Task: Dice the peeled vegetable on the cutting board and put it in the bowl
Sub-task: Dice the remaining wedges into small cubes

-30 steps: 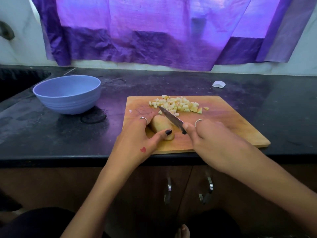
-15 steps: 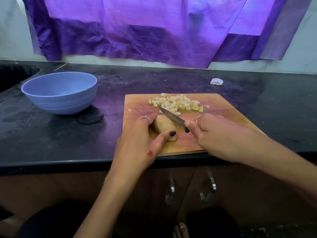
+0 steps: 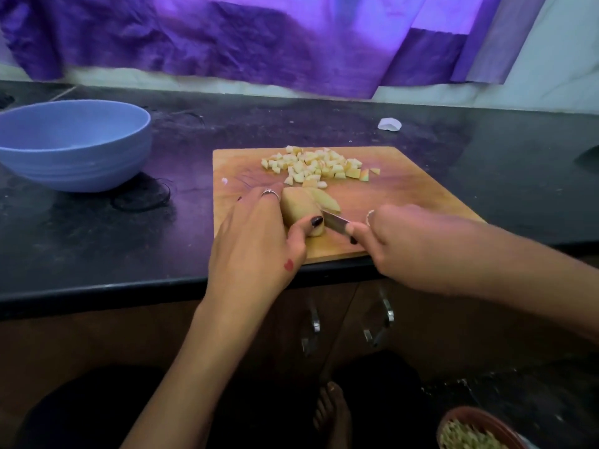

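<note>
A peeled potato (image 3: 299, 207) lies on the wooden cutting board (image 3: 405, 205), with a cut slice (image 3: 325, 199) leaning off its far side. My left hand (image 3: 259, 238) grips the potato, thumb on its near end. My right hand (image 3: 411, 238) holds a knife (image 3: 335, 223) whose blade is sunk into the potato; only the blade's near part shows. A pile of diced pieces (image 3: 319, 165) sits at the board's far side. The blue bowl (image 3: 71, 144) stands on the counter to the left, and its visible inside holds nothing.
The black counter (image 3: 97, 247) ends just below my hands, with cabinet doors and handles (image 3: 379, 322) underneath. A white scrap (image 3: 389, 124) lies behind the board. A dark hair tie (image 3: 146, 196) lies by the bowl. A reddish bowl of peelings (image 3: 476, 431) sits on the floor at bottom right.
The knife has gone down into the potato and a slice has come off on the far side. The camera has moved closer and tilted down.
</note>
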